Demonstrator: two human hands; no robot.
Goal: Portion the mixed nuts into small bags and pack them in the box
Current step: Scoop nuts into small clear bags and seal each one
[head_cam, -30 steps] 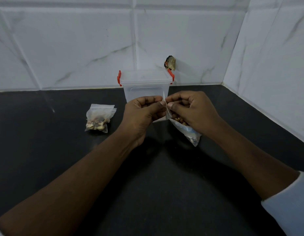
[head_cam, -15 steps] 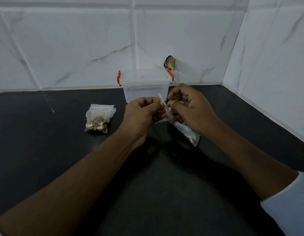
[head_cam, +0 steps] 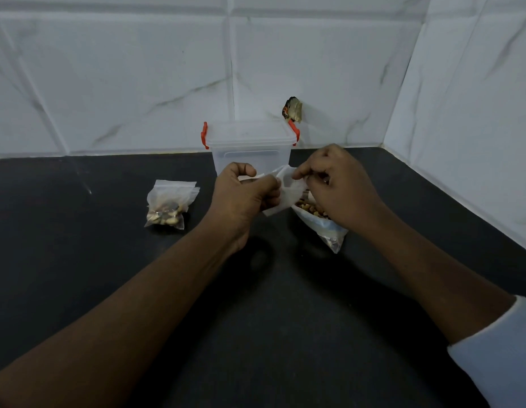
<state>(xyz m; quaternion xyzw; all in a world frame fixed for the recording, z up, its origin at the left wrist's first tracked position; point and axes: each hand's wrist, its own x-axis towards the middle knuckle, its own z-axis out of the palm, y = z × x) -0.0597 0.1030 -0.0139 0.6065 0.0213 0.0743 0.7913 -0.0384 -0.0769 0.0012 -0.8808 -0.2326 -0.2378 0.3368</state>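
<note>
The box [head_cam: 251, 148] stands at the back of the counter [head_cam: 79, 275]. Left of the box lies a filled bag [head_cam: 169, 206] (nuts at its bottom); before the box, an empty bag [head_cam: 286, 192]; right-front, the nut bag [head_cam: 326, 228].

**Dim, flat light**

The white wall tiles [head_cam: 138, 83] catch most of the light. The black tabletop [head_cam: 64, 275] swallows it, showing only faint, soft shadows beneath the arms [head_cam: 138, 319]. Tile lines bow toward the outer edges. The clear box [head_cam: 250, 145] looks hazy.

White marble-veined wall tiles [head_cam: 138, 83] meet a black countertop [head_cam: 64, 275].
</note>
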